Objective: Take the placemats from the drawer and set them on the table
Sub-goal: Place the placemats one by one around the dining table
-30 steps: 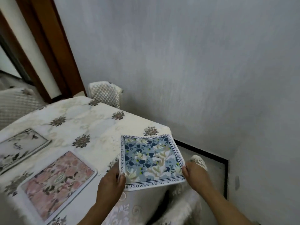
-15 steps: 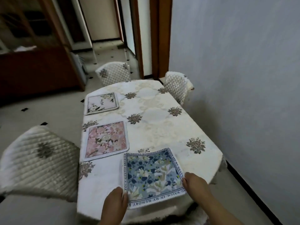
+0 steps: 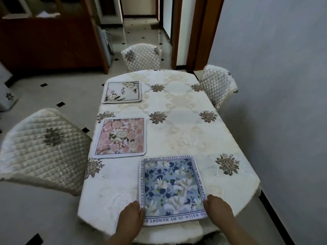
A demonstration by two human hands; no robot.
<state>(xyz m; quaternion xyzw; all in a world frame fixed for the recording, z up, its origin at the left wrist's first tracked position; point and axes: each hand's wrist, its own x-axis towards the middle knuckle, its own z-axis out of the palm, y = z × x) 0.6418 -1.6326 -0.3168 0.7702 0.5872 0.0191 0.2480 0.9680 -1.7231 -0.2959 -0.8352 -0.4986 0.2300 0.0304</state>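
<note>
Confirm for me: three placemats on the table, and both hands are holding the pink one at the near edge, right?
Not quite. The head view shows both hands, left hand and right hand, holding the blue placemat at the near edge. The pink placemat lies untouched farther along, with the white placemat beyond. Three on the table is right.

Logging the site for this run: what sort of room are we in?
Most likely a home dining room: a cloth-covered table with quilted-cover chairs around it, a dark wooden cabinet behind, and a doorway beyond. Three placemats lie on the table.
</note>
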